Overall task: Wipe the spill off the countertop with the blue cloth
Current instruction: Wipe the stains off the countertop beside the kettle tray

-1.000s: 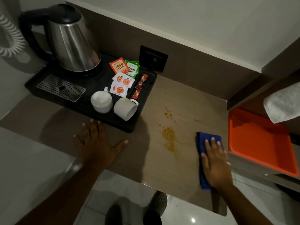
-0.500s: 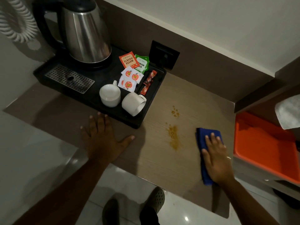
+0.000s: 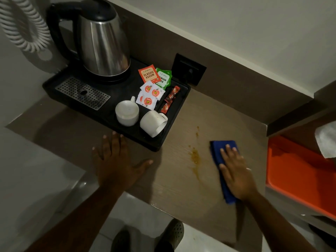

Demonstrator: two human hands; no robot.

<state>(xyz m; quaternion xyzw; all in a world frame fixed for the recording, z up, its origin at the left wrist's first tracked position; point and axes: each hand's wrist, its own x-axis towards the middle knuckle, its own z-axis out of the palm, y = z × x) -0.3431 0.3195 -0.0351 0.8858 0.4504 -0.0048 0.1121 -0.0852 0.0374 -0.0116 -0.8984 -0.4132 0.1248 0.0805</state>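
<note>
Your right hand (image 3: 236, 171) lies flat on the blue cloth (image 3: 222, 151), fingers stretched out and close together, pressing it against the table (image 3: 181, 188) rather than gripping it. The cloth is folded into a long strip that shows past your fingertips at the far end and past your wrist at the near end. It sits to the right of the spill (image 3: 195, 157), near it but not touching.

The spill is a brownish streak of drops and smears running toward the near edge of the table, with a few separate drops (image 3: 197, 130) farther back.

Your left hand (image 3: 118, 160) rests palm down on the table with the fingers spread wide and the thumb pointing right, holding nothing. Its fingertips are just beside the front edge of the black tray (image 3: 163, 142).

On the tray stand a steel kettle (image 3: 103, 42), a white cup upside down (image 3: 127, 113), a second white cup on its side (image 3: 153, 123), and some tea and sugar packets (image 3: 152, 88). To the right of the table sits an orange tray (image 3: 300, 179), with a white towel (image 3: 326, 140) above it.
</note>
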